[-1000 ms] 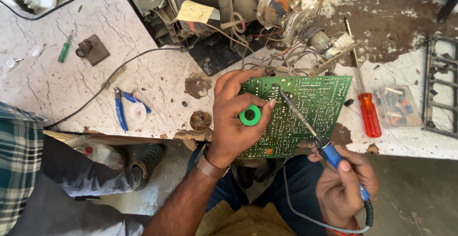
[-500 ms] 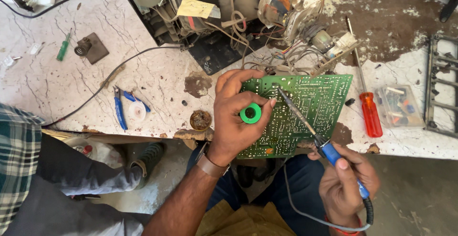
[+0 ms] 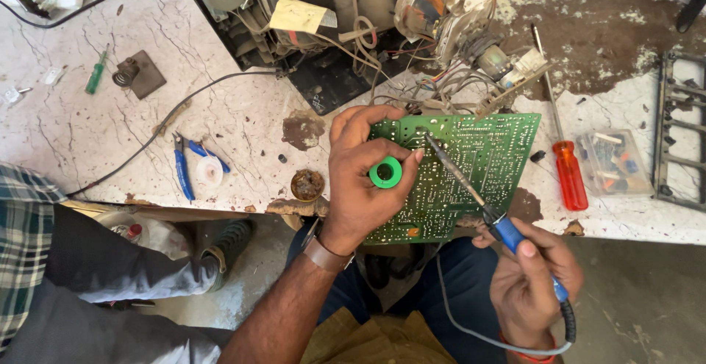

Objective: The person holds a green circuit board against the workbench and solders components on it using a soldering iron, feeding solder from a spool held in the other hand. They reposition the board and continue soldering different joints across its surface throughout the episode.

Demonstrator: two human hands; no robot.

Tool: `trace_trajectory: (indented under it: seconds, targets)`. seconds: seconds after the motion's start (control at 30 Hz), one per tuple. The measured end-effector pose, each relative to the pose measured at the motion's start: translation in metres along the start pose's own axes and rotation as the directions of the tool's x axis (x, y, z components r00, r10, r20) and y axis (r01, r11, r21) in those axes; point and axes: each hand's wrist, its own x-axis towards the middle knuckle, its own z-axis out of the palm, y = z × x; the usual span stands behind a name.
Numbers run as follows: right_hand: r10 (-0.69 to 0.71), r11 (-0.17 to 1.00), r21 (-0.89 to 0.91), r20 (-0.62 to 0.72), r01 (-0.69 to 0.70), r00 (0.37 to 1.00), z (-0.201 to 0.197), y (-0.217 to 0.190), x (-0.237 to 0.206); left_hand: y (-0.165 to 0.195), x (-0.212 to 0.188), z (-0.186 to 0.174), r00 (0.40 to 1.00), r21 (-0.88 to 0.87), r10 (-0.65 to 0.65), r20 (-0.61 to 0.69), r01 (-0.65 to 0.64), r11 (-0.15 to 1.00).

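My left hand (image 3: 360, 180) grips the left edge of a green circuit board (image 3: 471, 173) that lies tilted over the bench's front edge, and it also holds a small green spool of solder (image 3: 385, 172) between thumb and fingers. My right hand (image 3: 529, 283) holds a blue-handled soldering iron (image 3: 478, 202). The iron's tip touches the board near its upper middle, just right of my left fingertips. Its grey cord loops down past my right wrist.
Wires run from the board to an opened appliance chassis (image 3: 346, 33) at the back. A red-handled screwdriver (image 3: 568, 169), a clear parts box (image 3: 614, 162), blue pliers (image 3: 184, 162), a small round tin (image 3: 307, 184) and a green screwdriver (image 3: 95, 76) lie on the marble bench. Another person's leg (image 3: 110, 268) is at left.
The iron's tip has shifted slightly up and left on the board, toward my left fingertips. Both hands keep their grips.
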Motion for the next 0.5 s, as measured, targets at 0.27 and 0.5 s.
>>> trace_trajectory:
  seconds: [0.27, 0.5]
  targets:
    - [-0.013, 0.999, -0.038, -0.014, 0.012, 1.0, 0.0047, -0.0012, -0.0019, -0.0008, 0.0003, 0.0003, 1.0, 0.007, -0.002, -0.001, 0.002, 1.0]
    - [-0.108, 0.979, -0.17, 0.037, 0.112, 0.994, 0.0067, 0.0017, -0.0068, -0.0013, -0.0004, 0.0014, 1.0, 0.008, -0.009, -0.015, 0.01, 1.0]
